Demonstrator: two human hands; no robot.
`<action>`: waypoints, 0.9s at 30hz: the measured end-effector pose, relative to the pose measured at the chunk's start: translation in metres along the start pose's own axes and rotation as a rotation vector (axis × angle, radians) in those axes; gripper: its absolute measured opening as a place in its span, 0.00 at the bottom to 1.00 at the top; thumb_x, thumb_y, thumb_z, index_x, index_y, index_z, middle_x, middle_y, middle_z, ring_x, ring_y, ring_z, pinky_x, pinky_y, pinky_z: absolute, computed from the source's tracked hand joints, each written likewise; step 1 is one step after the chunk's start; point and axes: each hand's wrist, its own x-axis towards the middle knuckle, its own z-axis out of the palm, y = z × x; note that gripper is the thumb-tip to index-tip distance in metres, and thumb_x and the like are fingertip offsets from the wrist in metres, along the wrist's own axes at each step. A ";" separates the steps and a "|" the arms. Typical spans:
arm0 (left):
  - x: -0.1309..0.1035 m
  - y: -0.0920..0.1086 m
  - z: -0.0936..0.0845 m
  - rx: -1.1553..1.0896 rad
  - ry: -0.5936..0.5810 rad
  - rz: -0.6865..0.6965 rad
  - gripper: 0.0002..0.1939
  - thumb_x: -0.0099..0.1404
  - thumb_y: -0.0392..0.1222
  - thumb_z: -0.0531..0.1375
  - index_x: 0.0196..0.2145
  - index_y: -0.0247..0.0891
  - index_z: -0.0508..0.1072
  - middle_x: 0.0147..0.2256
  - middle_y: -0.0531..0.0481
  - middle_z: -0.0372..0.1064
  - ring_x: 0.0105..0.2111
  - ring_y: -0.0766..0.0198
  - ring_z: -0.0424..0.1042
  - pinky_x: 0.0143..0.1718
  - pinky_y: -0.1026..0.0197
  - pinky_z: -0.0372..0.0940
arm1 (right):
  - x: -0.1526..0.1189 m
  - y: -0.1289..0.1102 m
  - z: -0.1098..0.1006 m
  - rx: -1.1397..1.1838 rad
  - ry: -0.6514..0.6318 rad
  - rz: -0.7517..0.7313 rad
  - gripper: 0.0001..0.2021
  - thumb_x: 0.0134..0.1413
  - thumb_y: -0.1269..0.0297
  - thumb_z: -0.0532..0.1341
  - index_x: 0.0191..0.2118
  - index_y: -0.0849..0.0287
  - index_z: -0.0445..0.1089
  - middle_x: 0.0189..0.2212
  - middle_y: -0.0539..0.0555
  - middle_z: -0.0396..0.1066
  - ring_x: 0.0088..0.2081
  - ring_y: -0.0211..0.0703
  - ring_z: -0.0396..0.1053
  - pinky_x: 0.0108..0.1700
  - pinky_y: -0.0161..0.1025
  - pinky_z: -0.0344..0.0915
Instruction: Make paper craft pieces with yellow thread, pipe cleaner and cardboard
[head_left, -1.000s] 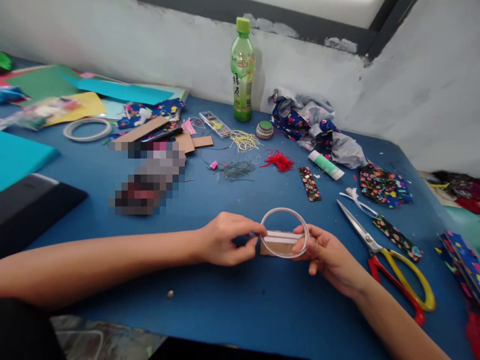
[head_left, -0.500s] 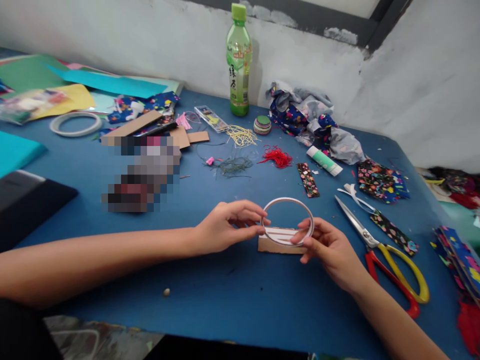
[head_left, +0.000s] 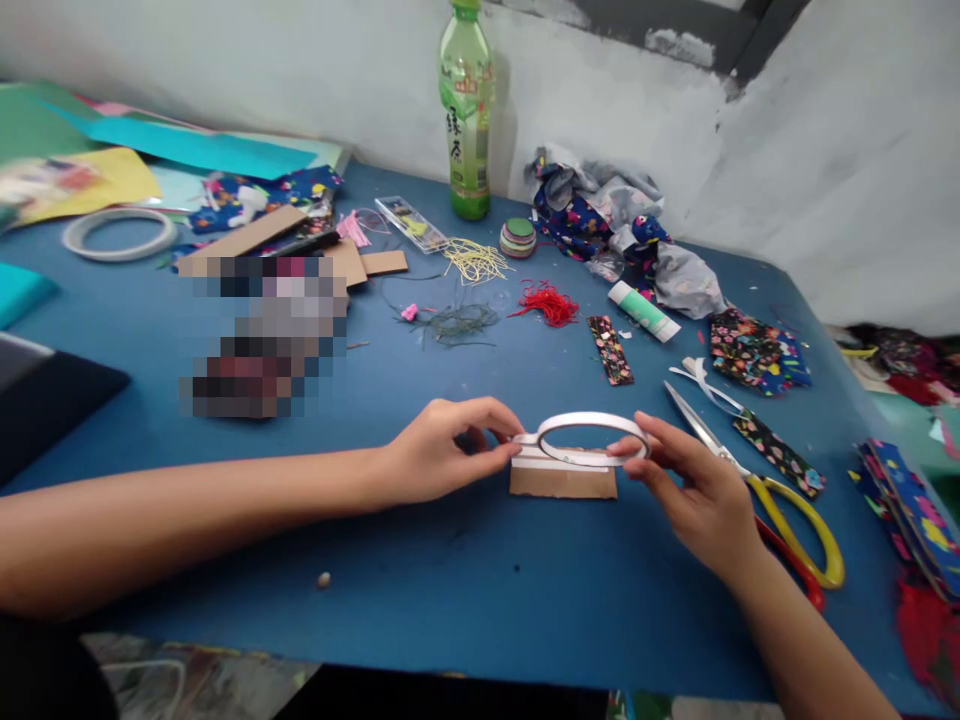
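Between my hands is a thin white roll of double-sided tape (head_left: 592, 420), tilted just above a small brown cardboard piece (head_left: 562, 484). My right hand (head_left: 694, 490) grips the roll's right side, fingers and thumb on its rim. A short length of tape runs from the roll's left side to my left hand (head_left: 442, 450), whose thumb and index finger pinch its end over the cardboard's left end. White strips of tape lie along the upper part of the cardboard, partly hidden by the roll.
Scissors (head_left: 795, 500) with yellow and red handles lie right of my right hand. Beyond are a glue stick (head_left: 643, 312), floral fabric strips, red threads (head_left: 547, 303) and a green tea bottle (head_left: 466, 125). Another tape roll (head_left: 120, 252) and coloured papers are at left.
The tape roll has tipped flatter and shifted right with my right hand. A short length of tape now stretches between it and my left fingers.
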 end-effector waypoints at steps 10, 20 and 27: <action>-0.001 -0.007 0.003 0.370 -0.134 0.425 0.07 0.66 0.35 0.55 0.35 0.35 0.73 0.33 0.47 0.77 0.35 0.64 0.75 0.37 0.63 0.70 | 0.004 -0.010 -0.014 -0.353 -0.245 -0.388 0.25 0.58 0.79 0.54 0.59 0.49 0.61 0.45 0.53 0.75 0.44 0.38 0.74 0.44 0.33 0.72; -0.001 -0.005 0.001 0.365 -0.216 0.337 0.08 0.63 0.40 0.60 0.39 0.34 0.72 0.35 0.46 0.76 0.36 0.61 0.73 0.39 0.60 0.68 | -0.004 -0.010 -0.022 -0.321 -0.285 -0.238 0.29 0.57 0.77 0.56 0.60 0.40 0.58 0.42 0.48 0.77 0.41 0.41 0.76 0.43 0.36 0.73; -0.001 -0.006 0.002 0.320 -0.228 0.321 0.06 0.63 0.38 0.59 0.38 0.33 0.70 0.34 0.46 0.74 0.36 0.62 0.72 0.39 0.62 0.67 | 0.000 -0.011 -0.014 -0.167 -0.185 -0.176 0.31 0.55 0.76 0.59 0.60 0.38 0.57 0.41 0.46 0.77 0.39 0.41 0.77 0.40 0.35 0.75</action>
